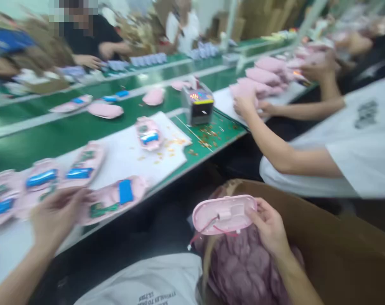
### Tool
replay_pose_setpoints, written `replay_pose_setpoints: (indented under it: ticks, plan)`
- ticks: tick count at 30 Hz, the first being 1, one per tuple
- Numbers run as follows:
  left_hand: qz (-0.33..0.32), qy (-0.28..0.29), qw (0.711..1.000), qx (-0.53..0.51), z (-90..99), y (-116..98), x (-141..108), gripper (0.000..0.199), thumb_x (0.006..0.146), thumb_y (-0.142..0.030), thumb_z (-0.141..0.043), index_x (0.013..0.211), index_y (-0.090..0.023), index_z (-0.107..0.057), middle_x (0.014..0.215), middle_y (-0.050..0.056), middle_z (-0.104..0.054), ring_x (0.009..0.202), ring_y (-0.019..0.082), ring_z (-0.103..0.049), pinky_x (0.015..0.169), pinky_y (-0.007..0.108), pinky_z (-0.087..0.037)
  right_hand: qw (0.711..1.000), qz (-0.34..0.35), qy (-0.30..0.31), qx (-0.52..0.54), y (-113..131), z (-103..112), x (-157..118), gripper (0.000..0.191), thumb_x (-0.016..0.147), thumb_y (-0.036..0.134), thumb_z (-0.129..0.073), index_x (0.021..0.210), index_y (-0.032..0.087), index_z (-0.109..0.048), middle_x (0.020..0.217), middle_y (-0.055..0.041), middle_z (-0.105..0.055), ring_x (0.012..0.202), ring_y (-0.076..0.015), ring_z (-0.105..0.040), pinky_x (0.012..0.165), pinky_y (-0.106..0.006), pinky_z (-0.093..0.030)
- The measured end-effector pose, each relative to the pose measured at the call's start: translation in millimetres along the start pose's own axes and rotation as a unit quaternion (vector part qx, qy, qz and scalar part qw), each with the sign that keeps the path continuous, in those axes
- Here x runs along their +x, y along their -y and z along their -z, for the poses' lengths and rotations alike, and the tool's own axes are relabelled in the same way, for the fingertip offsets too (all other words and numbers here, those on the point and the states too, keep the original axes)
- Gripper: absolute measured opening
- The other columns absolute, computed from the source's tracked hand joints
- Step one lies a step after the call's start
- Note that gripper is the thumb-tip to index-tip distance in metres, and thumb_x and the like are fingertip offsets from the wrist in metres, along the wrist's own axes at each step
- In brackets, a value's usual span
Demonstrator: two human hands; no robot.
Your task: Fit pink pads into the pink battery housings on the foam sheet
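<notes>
My right hand (270,224) pinches the right end of a pink plastic shell (224,214), whose hollow inside faces up and from which red wires with white connectors hang. At the table's front edge my left hand (57,209) has its fingers pressed together on the left end of a pink housing (111,197) with a blue block and a green circuit board. More open pink housings (41,180) with blue cylinders lie in a row to the left on white sheets. Another housing (149,133) lies farther back on the paper.
A cardboard box (332,233) of pink parts (243,267) stands beside my lap. On the green table (167,108) is a small device (198,103) with a lit display, near scattered orange bits (208,133). A co-worker's arms (284,156) reach in at right; people sit across.
</notes>
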State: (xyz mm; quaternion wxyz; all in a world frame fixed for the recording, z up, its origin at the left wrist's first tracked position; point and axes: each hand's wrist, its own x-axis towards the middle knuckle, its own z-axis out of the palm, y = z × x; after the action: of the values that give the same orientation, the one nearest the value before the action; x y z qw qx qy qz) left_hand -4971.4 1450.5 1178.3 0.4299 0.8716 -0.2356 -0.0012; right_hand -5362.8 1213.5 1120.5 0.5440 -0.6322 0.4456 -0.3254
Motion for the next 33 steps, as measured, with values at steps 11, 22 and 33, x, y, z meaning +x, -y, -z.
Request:
replay_pose_setpoints:
  ticks: [11, 22, 33]
  plan:
    - [-0.252, -0.09, 0.96, -0.078, 40.7, 39.9, 0.0, 0.013, 0.091, -0.025, -0.066, 0.083, -0.02, -0.075, 0.106, 0.009, -0.061, 0.092, 0.018, -0.064, 0.076, 0.03, -0.058, 0.963, 0.128, 0.238, 0.02, 112.3, -289.2, 38.2, 0.044, 0.074, 0.049, -0.077, 0.099, 0.017, -0.061, 0.085, -0.0058, -0.069, 0.067, -0.0161, -0.063, 0.058, -0.024, -0.053]
    - [0.119, 0.106, 0.87, -0.467, 24.5, 70.0, 20.1, 0.06, 0.072, -0.026, -0.082, 0.123, -0.019, -0.051, 0.087, 0.002, -0.068, 0.067, 0.017, -0.068, 0.056, 0.024, -0.054, 0.979, 0.061, 0.195, -0.002, 108.7, -305.6, 39.7, 0.049, 0.072, 0.051, -0.077, 0.101, 0.016, -0.06, 0.097, -0.0086, -0.07, 0.081, -0.0187, -0.066, 0.069, -0.029, -0.054]
    - [0.139, 0.134, 0.869, -0.455, 21.2, 73.9, 23.8, 0.03, 0.072, -0.02, -0.071, 0.101, -0.013, -0.063, 0.089, 0.008, -0.072, 0.081, 0.022, -0.071, 0.069, 0.028, -0.056, 0.742, 0.298, 0.408, -0.441, 171.0, -394.1, 41.7, 0.023, 0.084, 0.04, -0.058, 0.073, 0.02, -0.063, 0.068, -0.0022, -0.065, 0.065, -0.0181, -0.058, 0.061, -0.028, -0.036]
